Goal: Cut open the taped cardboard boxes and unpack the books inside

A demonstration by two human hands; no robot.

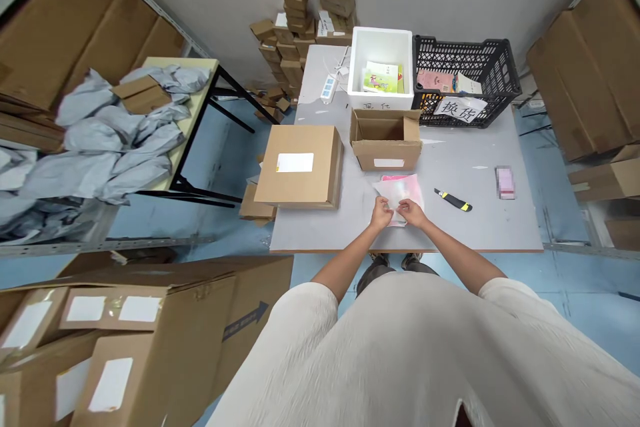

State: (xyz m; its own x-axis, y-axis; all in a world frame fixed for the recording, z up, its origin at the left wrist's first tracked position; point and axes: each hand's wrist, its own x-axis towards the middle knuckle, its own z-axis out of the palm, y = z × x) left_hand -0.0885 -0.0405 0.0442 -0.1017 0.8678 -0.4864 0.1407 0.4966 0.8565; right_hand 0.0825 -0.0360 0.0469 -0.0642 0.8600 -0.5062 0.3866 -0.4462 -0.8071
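Note:
At the table's near edge, my left hand point(382, 213) and my right hand point(412, 213) are close together, fingers pinched on a thin pink-and-white sheet point(407, 188). Whether it is paper, film or a bag is too small to tell. A brighter pink edge shows under its far side, and what lies beneath is mostly hidden. Just beyond the sheet stands an open cardboard box point(386, 163) with a white label. To the right of my right hand, a black and yellow utility knife point(453, 200) lies flat on the table.
A closed cardboard box point(299, 177) sits left on the grey table point(480, 227). Behind are a white bin point(357, 70) and a black crate point(493, 80), both with booklets, and a power strip point(329, 89). A large open carton point(200, 340) stands left, grey parcels point(135, 127) beyond.

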